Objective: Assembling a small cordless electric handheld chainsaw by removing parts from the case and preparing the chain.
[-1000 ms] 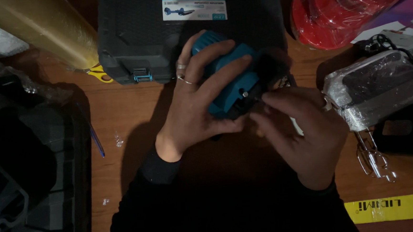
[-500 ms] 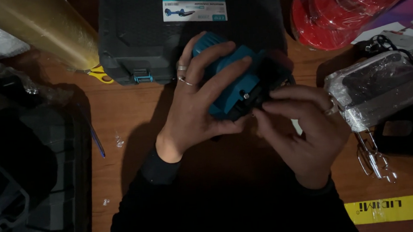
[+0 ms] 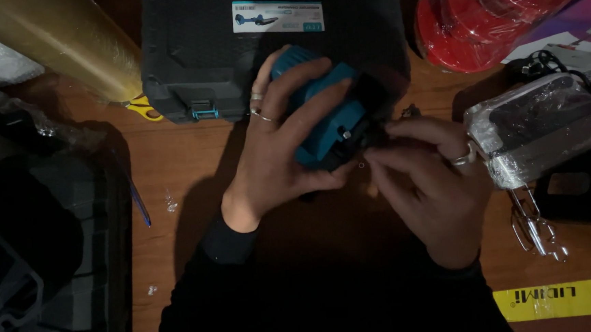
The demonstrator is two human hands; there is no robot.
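Above the middle of the wooden desk, the left hand wraps its grip around a teal power tool, its long axis tilted from upper left to lower right. The right hand pinches together at the tool's dark lower-right end. A dark case lies just behind.
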